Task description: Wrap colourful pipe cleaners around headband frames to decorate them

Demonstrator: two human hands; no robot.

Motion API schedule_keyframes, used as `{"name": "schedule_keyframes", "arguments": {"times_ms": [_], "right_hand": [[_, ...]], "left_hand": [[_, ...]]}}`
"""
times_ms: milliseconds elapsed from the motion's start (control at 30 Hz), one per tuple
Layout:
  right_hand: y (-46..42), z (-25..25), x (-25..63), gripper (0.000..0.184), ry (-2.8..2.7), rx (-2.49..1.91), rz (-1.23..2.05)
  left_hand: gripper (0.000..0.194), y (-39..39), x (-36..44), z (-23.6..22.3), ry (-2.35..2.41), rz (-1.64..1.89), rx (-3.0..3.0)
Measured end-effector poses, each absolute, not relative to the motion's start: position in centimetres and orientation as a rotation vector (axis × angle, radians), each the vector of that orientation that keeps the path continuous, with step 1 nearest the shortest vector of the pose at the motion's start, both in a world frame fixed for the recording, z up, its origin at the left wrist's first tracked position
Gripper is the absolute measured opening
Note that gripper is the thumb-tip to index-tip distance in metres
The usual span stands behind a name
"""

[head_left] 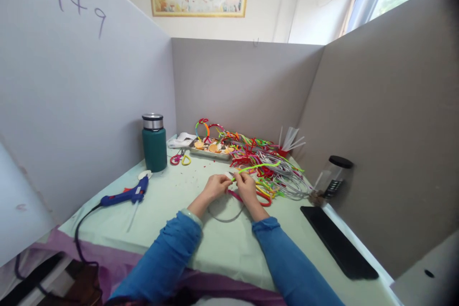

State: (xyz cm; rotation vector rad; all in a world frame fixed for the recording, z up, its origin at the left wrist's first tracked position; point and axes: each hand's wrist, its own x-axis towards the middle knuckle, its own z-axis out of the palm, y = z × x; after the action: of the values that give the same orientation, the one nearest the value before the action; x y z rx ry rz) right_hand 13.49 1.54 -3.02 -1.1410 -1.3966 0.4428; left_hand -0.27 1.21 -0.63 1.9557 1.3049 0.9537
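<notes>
Near the middle of the table, my left hand (216,186) and my right hand (246,188) are close together with fingers pinched. Between their fingertips they grip a lime-green pipe cleaner (261,166), its free end stretching right over the pile. A thin grey band (226,221) curves below the hands, and its upper part is hidden by them. Something small and whitish shows at the fingertips, too small to make out. Red-handled scissors (264,198) lie just beside my right wrist, partly covered by it.
Pipe cleaners (247,153) and grey bands (292,179) heap at the back right. A tray (211,153) stands behind, with yellow-handled scissors (186,159) nearby. Left are a green bottle (154,148) and a corded blue glue gun (124,197); right, a jar (333,177) and black slab (337,241).
</notes>
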Motion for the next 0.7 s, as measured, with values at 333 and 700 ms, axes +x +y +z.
{"name": "schedule_keyframes", "arguments": {"times_ms": [333, 700], "right_hand": [[2.8, -3.7, 14.4, 0.037, -1.228, -1.055, 0.707], [2.1, -3.3, 13.6, 0.035, -1.507, -1.015, 0.683]], "left_hand": [[0.027, 0.7, 0.0, -1.0, 1.034, 0.791, 1.763], [0.025, 1.7, -0.6, -1.3, 1.217, 0.993, 1.817]]}}
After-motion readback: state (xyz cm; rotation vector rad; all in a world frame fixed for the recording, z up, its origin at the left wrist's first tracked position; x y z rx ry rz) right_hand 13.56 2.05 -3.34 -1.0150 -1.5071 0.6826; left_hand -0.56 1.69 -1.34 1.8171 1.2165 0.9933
